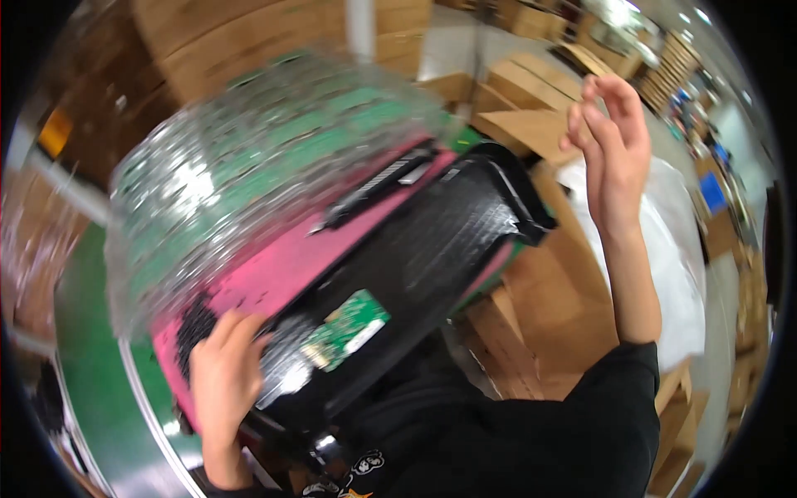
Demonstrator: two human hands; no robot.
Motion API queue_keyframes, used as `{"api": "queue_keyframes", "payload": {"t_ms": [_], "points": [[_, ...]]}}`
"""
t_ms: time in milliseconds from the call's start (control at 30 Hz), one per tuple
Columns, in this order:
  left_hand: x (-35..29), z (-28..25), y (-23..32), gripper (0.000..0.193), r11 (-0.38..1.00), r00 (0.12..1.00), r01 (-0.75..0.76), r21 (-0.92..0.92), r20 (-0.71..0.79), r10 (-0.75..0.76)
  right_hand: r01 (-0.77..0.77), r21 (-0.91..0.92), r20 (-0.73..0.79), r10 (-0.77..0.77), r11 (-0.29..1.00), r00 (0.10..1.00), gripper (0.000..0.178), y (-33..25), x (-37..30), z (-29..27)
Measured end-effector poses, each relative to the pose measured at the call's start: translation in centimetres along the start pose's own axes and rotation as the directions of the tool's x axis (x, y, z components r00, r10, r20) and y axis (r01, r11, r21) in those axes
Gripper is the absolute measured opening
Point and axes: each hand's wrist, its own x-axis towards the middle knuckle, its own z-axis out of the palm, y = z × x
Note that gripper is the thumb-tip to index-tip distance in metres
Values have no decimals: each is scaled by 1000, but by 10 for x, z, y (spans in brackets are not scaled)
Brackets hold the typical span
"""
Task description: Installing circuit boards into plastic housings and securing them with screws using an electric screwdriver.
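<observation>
A long black plastic casing (390,257) with a raised rim lies slantwise in front of me, partly over a pink mat (274,270). On its near left part rests a small green circuit board (353,328). My left hand (222,369) is at the casing's left end, its fingers bent and thumb apart; I see nothing between them. Beside it is a heap of small black pieces (197,328), too blurred to name. My right hand (616,153) is raised at the right, above cardboard and white wrapping, with curved, parted fingers and nothing visible in it. A black pen-like tool (378,187) lies beyond the casing.
Clear plastic blister trays (249,149) are stacked behind the mat on a green surface (91,315). An open cardboard box (564,282) stands at my right, with a white plastic bag (672,266) beyond it. Large cartons (249,41) rise at the back.
</observation>
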Motion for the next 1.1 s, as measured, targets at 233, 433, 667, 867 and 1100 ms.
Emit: {"api": "queue_keyframes", "payload": {"t_ms": [233,433,667,867,1100], "points": [[-74,-32,-9,20,988,831,122,90,-553,-52,-201,-721,-127,159,664,979,15,63,-48,-189],[-136,-68,-63,30,918,413,377,-123,-865,-285,348,-936,302,381,-57,874,43,139,-197,-241],[-131,-76,-85,27,960,409,273,-56,-897,-169,308,-940,106,735,-145,670,47,128,-164,-219],[-107,-78,-100,24,990,416,143,-6,-907,-66,-278,-951,-196,432,135,881,26,102,-133,-292],[-104,-69,-95,21,999,388,43,2,-922,-15,-483,-386,-887,-174,786,427,40,4,-63,-383]]}}
